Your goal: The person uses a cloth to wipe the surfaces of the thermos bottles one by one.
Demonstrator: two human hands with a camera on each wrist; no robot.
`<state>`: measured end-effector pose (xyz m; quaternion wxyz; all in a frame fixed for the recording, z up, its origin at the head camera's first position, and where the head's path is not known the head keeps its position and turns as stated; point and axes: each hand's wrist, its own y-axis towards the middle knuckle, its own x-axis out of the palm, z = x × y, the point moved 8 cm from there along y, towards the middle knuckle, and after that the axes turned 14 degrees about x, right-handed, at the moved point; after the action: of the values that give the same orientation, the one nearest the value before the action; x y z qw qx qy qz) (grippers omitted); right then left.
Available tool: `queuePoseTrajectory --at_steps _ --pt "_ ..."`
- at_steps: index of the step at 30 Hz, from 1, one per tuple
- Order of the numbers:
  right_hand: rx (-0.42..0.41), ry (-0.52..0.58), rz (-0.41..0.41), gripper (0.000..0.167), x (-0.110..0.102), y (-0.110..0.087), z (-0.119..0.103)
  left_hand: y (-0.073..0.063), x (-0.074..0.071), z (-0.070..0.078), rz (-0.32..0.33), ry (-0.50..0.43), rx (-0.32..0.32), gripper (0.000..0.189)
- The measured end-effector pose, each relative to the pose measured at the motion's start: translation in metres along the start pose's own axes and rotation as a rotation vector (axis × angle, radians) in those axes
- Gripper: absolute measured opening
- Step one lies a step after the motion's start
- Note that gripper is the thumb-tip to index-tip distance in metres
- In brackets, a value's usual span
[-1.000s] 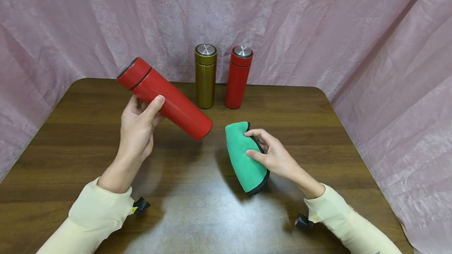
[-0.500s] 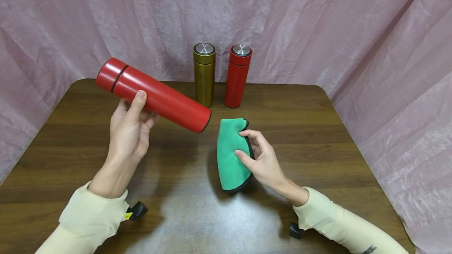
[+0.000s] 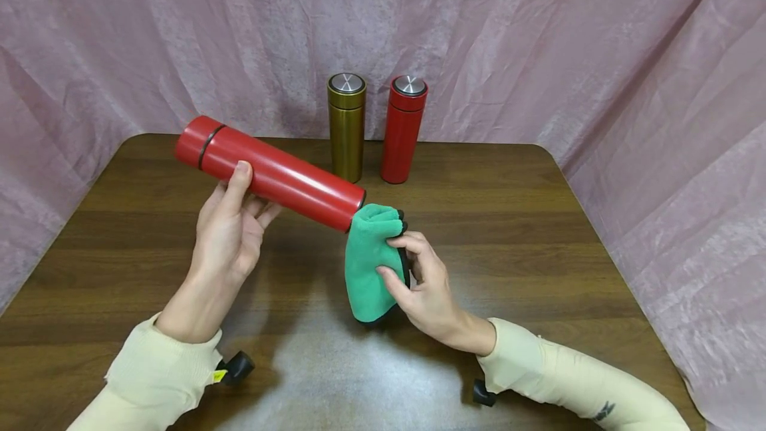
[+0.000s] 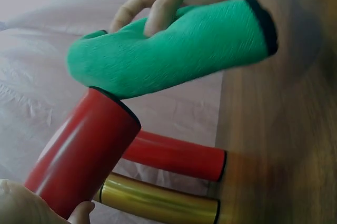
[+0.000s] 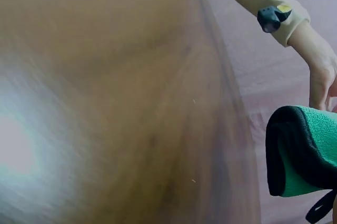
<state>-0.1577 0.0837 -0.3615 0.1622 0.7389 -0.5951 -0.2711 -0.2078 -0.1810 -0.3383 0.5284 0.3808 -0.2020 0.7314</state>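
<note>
A red thermos bottle (image 3: 287, 175) is gripped by my left hand (image 3: 224, 235), thumb on top, above the table. It lies tilted, its lid end up to the left and its base down to the right. My right hand (image 3: 427, 291) pinches a folded green cloth (image 3: 372, 278) with black edging. The top of the cloth meets the base of the bottle; in the left wrist view the green cloth (image 4: 174, 50) lies against the base rim of the red bottle (image 4: 87, 148). In the right wrist view, the folded cloth (image 5: 321, 134) shows its black edges and a small loop.
A gold thermos (image 3: 347, 135) and a second red thermos (image 3: 403, 135) stand upright side by side at the back of the wooden table (image 3: 509, 218). Pink curtains (image 3: 269, 32) hang behind and to the right.
The right hand has carried the green cloth leftward until it meets the bottle's base. The left hand has tipped the red bottle closer to level, moving it left and then slightly back right and down.
</note>
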Motion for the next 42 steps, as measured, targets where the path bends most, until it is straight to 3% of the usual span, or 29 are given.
queuePoseTrajectory --at_steps 6,12,18,25,35,42 --pt "-0.116 -0.076 0.088 0.037 -0.002 0.013 -0.009 -0.003 -0.003 -0.007 0.011 -0.003 -0.042 0.04" --pt "-0.111 -0.113 0.168 0.031 -0.008 0.03 -0.012 -0.004 -0.004 -0.007 0.009 -0.009 -0.056 0.039" --pt "-0.053 -0.187 0.22 0.031 -0.018 0.045 -0.005 -0.005 -0.001 -0.006 -0.007 -0.008 -0.048 0.038" --pt "0.042 -0.23 0.212 0.035 -0.019 0.05 0.006 -0.005 -0.001 -0.005 -0.01 -0.023 -0.035 0.037" --pt "0.301 -0.123 0.08 0.042 -0.002 0.036 0.036 -0.004 -0.003 -0.008 0.019 -0.078 -0.052 0.039" --pt "0.389 -0.088 0.01 0.041 0.009 0.021 0.038 -0.001 -0.004 -0.009 0.048 -0.094 -0.054 0.038"
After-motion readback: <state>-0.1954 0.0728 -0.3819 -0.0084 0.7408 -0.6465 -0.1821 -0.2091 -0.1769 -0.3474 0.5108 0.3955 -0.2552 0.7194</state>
